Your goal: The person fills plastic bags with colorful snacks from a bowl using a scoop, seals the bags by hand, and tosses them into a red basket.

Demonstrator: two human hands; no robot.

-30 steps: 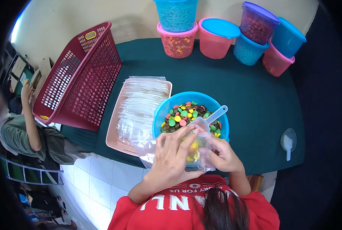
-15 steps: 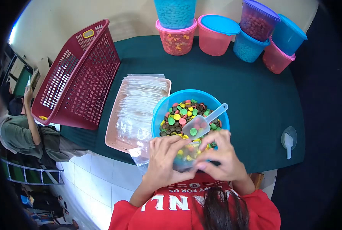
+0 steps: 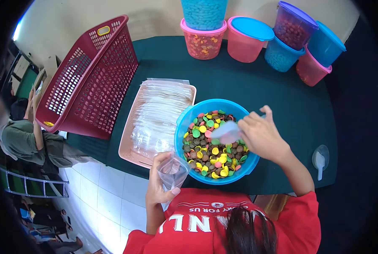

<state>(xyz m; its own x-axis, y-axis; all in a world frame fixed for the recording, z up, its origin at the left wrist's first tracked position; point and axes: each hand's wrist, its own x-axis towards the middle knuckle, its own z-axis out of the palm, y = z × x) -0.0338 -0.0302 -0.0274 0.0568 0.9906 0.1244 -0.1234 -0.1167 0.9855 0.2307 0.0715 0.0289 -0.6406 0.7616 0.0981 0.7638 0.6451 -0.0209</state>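
Observation:
My left hand [image 3: 160,182] holds a clear plastic bag [image 3: 173,170], its mouth spread wide, at the near left of the blue bowl [image 3: 179,158]. Colourful round candies [image 3: 216,163] in green, yellow, pink and brown lie in the bowl. Above the bowl's right side, my right hand [image 3: 260,134] is closed round the handle of a translucent scoop [image 3: 226,133], which looks blurred. A pink tray [image 3: 124,144] of stacked clear bags [image 3: 159,114] stands left of the bowl.
A maroon basket [image 3: 106,80] stands at the left of the green-covered table [image 3: 290,110]. Lidded tubs [image 3: 245,42] line the back. A small spoon [image 3: 320,165] on a round lid lies at the right. Another person [image 3: 21,139] is at the far left.
My hands have moved apart. My right hand has gone up and right and taken hold of the scoop; my left hand has moved left with the bag, now opened.

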